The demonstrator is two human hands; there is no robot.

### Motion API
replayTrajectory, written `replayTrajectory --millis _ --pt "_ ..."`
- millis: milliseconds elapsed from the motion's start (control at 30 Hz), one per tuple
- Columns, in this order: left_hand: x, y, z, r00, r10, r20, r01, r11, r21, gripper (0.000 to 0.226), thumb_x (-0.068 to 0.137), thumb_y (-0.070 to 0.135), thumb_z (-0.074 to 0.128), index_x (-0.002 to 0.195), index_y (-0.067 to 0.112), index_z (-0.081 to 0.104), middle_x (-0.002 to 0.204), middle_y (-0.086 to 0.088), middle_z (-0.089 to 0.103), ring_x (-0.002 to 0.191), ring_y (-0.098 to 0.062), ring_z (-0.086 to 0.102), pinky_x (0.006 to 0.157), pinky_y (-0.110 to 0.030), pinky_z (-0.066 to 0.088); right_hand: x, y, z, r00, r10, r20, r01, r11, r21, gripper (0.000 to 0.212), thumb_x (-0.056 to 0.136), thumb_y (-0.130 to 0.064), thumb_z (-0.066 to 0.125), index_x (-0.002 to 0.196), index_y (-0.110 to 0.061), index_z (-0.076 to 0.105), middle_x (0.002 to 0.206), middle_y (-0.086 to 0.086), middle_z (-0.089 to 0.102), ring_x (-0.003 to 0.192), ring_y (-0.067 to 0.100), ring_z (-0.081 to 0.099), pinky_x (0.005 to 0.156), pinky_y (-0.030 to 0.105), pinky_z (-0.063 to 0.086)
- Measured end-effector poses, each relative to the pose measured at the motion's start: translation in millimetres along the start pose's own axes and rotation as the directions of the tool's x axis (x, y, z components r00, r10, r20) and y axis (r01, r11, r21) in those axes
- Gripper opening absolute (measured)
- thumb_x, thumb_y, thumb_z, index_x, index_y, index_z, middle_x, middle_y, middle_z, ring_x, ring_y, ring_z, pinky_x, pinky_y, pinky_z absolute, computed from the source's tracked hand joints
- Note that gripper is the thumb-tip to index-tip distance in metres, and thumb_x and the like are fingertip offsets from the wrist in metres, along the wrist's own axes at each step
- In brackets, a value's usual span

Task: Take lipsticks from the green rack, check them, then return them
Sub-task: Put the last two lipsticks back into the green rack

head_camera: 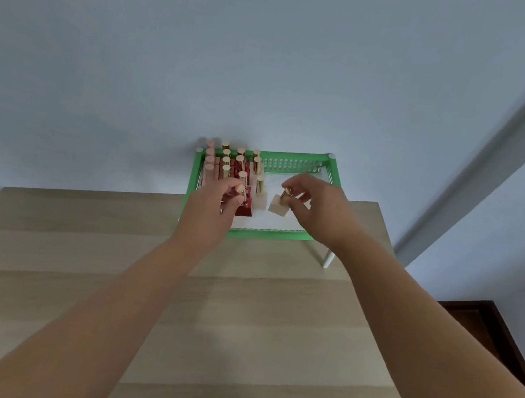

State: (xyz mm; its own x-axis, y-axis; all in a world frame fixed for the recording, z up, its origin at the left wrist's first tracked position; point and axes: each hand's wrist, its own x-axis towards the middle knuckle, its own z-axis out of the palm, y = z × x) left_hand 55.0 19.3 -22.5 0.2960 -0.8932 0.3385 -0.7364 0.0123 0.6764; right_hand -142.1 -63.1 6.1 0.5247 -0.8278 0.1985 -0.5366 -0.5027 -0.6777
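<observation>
Left hand (215, 204) covered the front-left of the green rack (294, 166), fingers curled on a red-based lipstick (245, 208) w/ gold tube, base partly hidden. Right hand (314, 204) pinched the gold tube of a cream square-based lipstick (279, 206), tilted over the rack's white floor. Other lipsticks (232, 162) stood packed at rack's left on the pale wood table (234, 315); perforated plastic rim, white leg.
</observation>
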Motion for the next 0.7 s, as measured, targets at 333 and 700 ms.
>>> replayTrajectory --millis 333,700 --pt "27.6 -29.6 9.1 0.996 -0.085 0.024 0.084 0.995 0.063 0.023 0.091 0.012 0.063 0.113 0.019 0.064 0.087 0.012 0.061 0.080 -0.007 0.059 0.075 -0.019 0.045 47.5 1.0 53.1 0.985 0.070 0.156 -0.058 0.995 -0.082 0.021 0.088 -0.024 0.060 0.109 -0.027 0.063 0.099 -0.006 0.068 0.090 0.015 0.060 0.079 0.031 0.050" --pt "28.6 -30.6 15.3 0.996 -0.074 0.056 0.073 0.997 0.026 0.028 0.089 0.017 0.067 0.117 0.018 0.062 0.100 0.009 0.066 0.088 -0.005 0.062 0.081 -0.023 0.053 41.4 14.0 57.4 0.999 0.041 0.002 -0.041 0.998 -0.039 0.029 0.082 -0.022 0.067 0.109 -0.025 0.058 0.094 -0.005 0.063 0.081 0.012 0.057 0.073 0.029 0.050"
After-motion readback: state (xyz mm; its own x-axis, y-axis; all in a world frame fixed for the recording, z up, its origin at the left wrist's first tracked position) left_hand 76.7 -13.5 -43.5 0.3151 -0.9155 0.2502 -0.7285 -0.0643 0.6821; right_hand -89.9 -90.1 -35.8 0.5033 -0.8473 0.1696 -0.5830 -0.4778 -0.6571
